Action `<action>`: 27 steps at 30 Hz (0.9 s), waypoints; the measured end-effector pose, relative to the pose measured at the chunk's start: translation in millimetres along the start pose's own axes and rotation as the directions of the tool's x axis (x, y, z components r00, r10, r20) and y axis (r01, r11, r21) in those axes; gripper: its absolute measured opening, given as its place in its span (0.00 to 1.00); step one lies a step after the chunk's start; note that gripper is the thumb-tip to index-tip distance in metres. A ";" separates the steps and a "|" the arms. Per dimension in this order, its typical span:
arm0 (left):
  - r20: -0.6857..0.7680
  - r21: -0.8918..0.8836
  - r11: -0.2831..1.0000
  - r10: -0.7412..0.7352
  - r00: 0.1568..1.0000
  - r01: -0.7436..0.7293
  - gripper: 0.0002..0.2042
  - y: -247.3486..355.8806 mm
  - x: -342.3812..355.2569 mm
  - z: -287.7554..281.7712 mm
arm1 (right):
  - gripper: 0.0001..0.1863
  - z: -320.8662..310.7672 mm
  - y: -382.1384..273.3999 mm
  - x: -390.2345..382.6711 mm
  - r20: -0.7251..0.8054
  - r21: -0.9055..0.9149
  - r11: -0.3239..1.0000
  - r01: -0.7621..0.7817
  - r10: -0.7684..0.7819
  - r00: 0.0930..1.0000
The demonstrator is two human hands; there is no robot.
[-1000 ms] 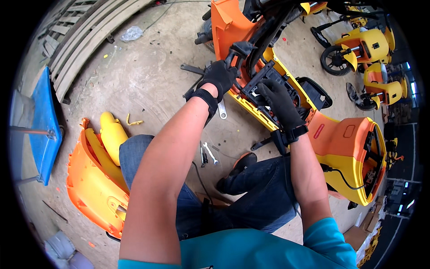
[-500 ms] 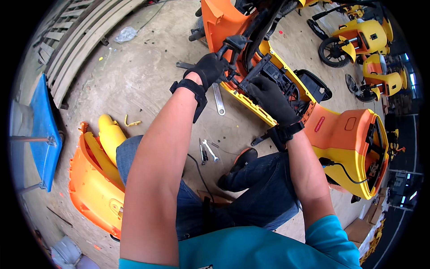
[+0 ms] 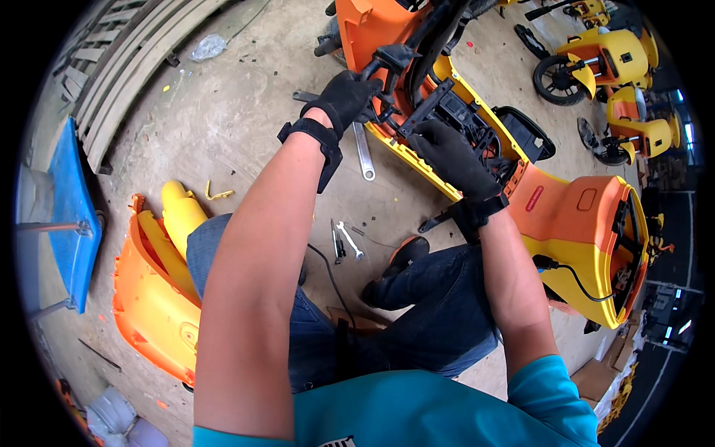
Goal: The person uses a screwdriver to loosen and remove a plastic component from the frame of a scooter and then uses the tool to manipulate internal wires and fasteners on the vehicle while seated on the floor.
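An orange and yellow scooter (image 3: 560,195) lies on its side in front of me, its inner frame and black cables exposed. My left hand (image 3: 344,98), in a black glove, is closed around a black metal bracket (image 3: 392,58) that sticks out from the scooter's underside. Farther right, my gloved right hand (image 3: 456,160) rests over the opening beside the yellow edge panel (image 3: 417,165). Its fingers are curled, and whatever lies under them is hidden. A large wrench (image 3: 363,153) lies on the floor just below my left hand.
Near my feet lie a small wrench (image 3: 349,240) and a black-handled screwdriver (image 3: 337,242). An orange body panel (image 3: 149,305) and a yellow cover (image 3: 181,206) lie at my left. Blue cart (image 3: 73,216) and wooden pallet (image 3: 138,71) stand farther left; yellow scooters (image 3: 611,67) stand back right.
The view has shifted slightly. My left hand stays on the bracket, and my right hand keeps its place over the opening with little visible movement.
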State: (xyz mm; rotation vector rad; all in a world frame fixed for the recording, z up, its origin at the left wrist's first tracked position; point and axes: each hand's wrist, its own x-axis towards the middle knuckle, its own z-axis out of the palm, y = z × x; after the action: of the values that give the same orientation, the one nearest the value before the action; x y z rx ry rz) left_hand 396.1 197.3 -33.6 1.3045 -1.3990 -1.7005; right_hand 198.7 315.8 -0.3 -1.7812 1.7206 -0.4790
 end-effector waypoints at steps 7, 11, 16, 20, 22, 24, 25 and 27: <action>0.016 0.170 0.983 0.060 0.998 -0.062 0.12 -7.0 7.8 -5.2 | 0.21 -1.5 -0.1 -3.9 0.043 -0.060 0.998 -0.026 0.029 0.999; -0.041 0.290 0.947 0.160 0.986 -0.141 0.12 -17.2 18.7 -7.1 | 0.21 -2.5 -1.8 -4.0 0.059 -0.080 0.996 -0.027 0.031 0.998; -0.059 0.290 0.943 0.186 0.981 -0.161 0.11 -17.1 17.7 -5.5 | 0.21 -2.5 0.2 -3.3 0.059 -0.118 0.993 -0.012 0.019 0.998; -0.048 0.261 0.955 0.161 0.986 -0.143 0.12 -12.7 13.6 -6.4 | 0.20 -2.2 -1.2 -3.7 0.061 -0.115 0.993 0.005 0.002 0.998; -0.039 0.245 0.960 0.151 0.988 -0.137 0.12 -9.3 11.3 -5.8 | 0.20 -3.6 -2.7 -4.4 0.066 -0.121 0.993 -0.003 0.011 0.998; -0.041 0.233 0.965 0.137 0.990 -0.124 0.12 -8.5 9.8 -6.0 | 0.20 -4.0 -2.9 -4.1 0.076 -0.127 0.992 -0.008 0.017 0.997; -0.045 0.226 0.967 0.135 0.990 -0.121 0.12 -9.5 10.7 -6.5 | 0.20 -4.1 -3.5 -3.8 0.082 -0.130 0.992 -0.009 0.019 0.996; -0.052 0.211 0.970 0.131 0.990 -0.118 0.13 -10.4 11.3 -6.8 | 0.20 -2.9 -1.8 -3.3 0.083 -0.119 0.993 0.003 0.007 0.997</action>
State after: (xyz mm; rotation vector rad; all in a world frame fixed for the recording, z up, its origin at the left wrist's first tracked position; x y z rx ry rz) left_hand 399.8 187.7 -46.9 1.3396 -1.6193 -1.4472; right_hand 197.9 318.4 3.5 -1.8556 1.7243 -0.3023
